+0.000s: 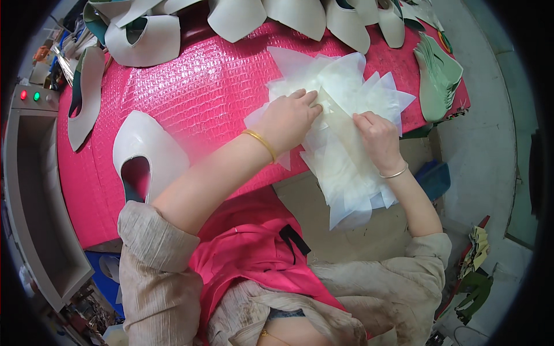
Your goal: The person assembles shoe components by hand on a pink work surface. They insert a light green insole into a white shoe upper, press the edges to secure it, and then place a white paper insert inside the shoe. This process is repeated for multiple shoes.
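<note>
Beige shirt cloth (369, 288) and a bright pink apron (242, 230) lie nearest the camera; past them, the right hand (378, 138) looks closed, its fingertips pinched on the right edge of a cream strip (340, 127); the left hand (291, 115) rests at the strip's upper left, fingers stretched out, though whether they grip or merely press cannot be told; the strip lies on a fanned pile of translucent white sheets (346, 190), which covers the table's (219, 86) near right part and hangs past its front edge; the left hand would best press flat while the right pinches shallowly, so that a single layer lifts; such thin sheets probably cling and crease, and the overhang could drag the pile; a white shoe upper (141, 130) sits close by the left forearm (199, 179), which calls for care; farther out, pale green cut pieces (438, 81) lie stacked at right; more white uppers (236, 20) line the far edge.
</note>
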Demonstrator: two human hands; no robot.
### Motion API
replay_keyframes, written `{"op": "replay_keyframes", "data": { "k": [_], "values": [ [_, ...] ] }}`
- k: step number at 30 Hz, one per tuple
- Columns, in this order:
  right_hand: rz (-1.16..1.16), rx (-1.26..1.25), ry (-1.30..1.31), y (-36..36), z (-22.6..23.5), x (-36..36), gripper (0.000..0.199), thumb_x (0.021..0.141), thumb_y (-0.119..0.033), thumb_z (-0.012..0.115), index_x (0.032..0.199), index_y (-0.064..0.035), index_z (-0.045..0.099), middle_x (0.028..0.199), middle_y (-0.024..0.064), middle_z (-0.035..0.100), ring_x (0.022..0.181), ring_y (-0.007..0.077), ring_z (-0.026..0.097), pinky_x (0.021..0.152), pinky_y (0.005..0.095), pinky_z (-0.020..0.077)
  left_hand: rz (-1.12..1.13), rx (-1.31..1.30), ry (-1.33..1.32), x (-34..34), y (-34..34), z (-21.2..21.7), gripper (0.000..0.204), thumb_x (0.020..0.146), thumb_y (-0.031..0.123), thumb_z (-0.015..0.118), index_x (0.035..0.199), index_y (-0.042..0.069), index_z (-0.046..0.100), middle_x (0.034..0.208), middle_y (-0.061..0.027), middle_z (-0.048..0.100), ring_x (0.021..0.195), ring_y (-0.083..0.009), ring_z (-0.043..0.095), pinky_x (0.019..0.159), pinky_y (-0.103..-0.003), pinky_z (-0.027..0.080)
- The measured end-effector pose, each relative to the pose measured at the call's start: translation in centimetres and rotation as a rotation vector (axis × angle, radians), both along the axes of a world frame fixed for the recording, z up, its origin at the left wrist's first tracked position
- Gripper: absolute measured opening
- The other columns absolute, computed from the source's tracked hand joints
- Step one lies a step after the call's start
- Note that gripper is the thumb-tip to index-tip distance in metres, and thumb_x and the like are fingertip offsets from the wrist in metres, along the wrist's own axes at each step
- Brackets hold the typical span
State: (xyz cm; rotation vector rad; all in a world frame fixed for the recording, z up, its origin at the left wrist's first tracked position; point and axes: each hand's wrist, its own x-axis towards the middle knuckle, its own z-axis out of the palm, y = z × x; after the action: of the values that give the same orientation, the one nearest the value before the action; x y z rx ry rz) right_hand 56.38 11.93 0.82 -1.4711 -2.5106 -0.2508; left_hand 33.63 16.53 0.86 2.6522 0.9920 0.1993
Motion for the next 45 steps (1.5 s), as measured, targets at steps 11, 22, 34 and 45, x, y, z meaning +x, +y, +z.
{"op": "replay_keyframes", "data": {
  "k": [11,22,34,45],
  "values": [
    [0.036,0.022,0.005,1.8,0.1,0.4,0.006,0.071,-0.002,0.055,0.074,-0.0014,0.050,0.072,0.0092,0.050,0.061,0.0236,0.057,0.052,0.0339,0.0473,-0.020,0.220,-0.035,3.9,-5.9,-1.2,0.038,0.073,0.010,0.056,0.110,0.002,0.052,0.124,-0.0126,0.046,0.119,-0.0281,0.041,0.093,-0.040,0.039],
    [0.107,-0.350,0.148,2.7,2.3,0.9,0.014,0.071,-0.006,0.064,0.080,-0.0019,0.054,0.080,0.0089,0.054,0.073,0.0261,0.056,0.062,0.0333,0.0452,-0.081,-0.023,-0.022,3.4,-4.5,-1.9,0.045,0.075,0.014,0.060,0.120,0.013,0.051,0.133,-0.0040,0.042,0.123,-0.0177,0.039,0.095,-0.033,0.038],
    [0.060,-0.307,0.316,5.9,3.4,2.9,0.018,0.071,-0.005,0.062,0.085,-0.0018,0.051,0.083,0.0094,0.054,0.079,0.0254,0.057,0.066,0.0307,0.0482,-0.078,-0.090,-0.014,3.4,-4.3,-1.6,0.048,0.074,0.013,0.062,0.121,0.012,0.051,0.135,-0.0032,0.041,0.124,-0.0171,0.039,0.095,-0.032,0.038],
    [0.261,-0.386,0.333,5.2,0.4,3.5,0.020,0.065,-0.006,0.069,0.079,-0.0054,0.053,0.094,0.0048,0.056,0.094,0.0228,0.053,0.079,0.0331,0.0444,-0.105,-0.112,-0.032,3.0,-4.0,-1.2,0.048,0.073,0.015,0.064,0.120,0.012,0.052,0.136,-0.0042,0.040,0.123,-0.0177,0.039,0.096,-0.032,0.039]
  ]
}}
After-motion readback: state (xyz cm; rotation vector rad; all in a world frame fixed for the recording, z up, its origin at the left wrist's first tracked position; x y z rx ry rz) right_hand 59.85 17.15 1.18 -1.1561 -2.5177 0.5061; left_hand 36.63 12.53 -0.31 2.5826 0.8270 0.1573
